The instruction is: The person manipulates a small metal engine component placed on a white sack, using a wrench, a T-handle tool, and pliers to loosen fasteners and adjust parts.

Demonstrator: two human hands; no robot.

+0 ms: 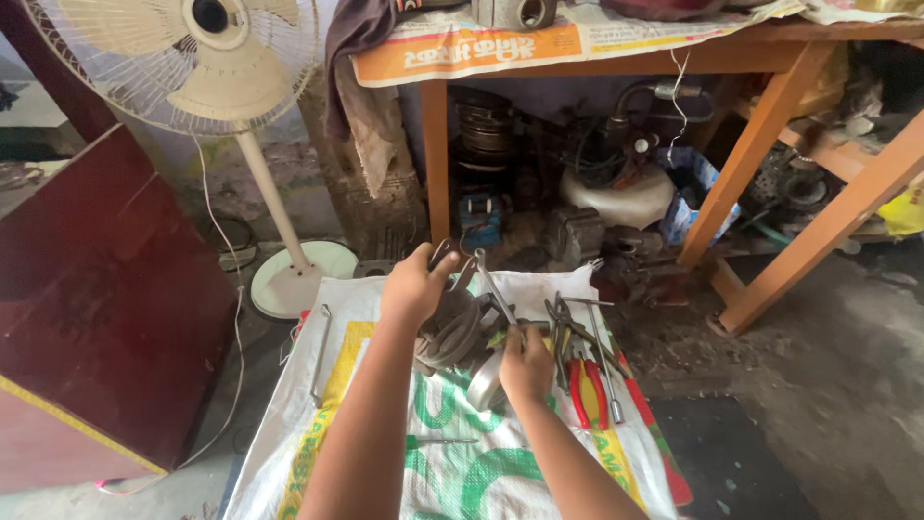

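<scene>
Head view: the person works over a white woven sack [452, 462] with green and yellow print, spread on the floor. The left hand [416, 287] is raised over the sack's far middle, its fingers closed around the top of a finned metal engine cylinder [450, 332] that stands on the sack. The right hand [526, 366] is just beside it, fingers closed on the lower end of a long metal tool [493, 289] whose shaft slants up and away across the cylinder toward the left hand. A round metal part [484, 383] lies against the right hand's near side.

Along the sack's right edge lie red-handled pliers [587, 390] and a cluster of spanners [577, 332]. A slim metal rod [320, 351] lies near the left edge. Beyond the far left corner stands a pedestal fan [231, 58], and behind the sack an orange-legged wooden desk [760, 135] covered with newspaper [500, 43], engine parts heaped beneath it.
</scene>
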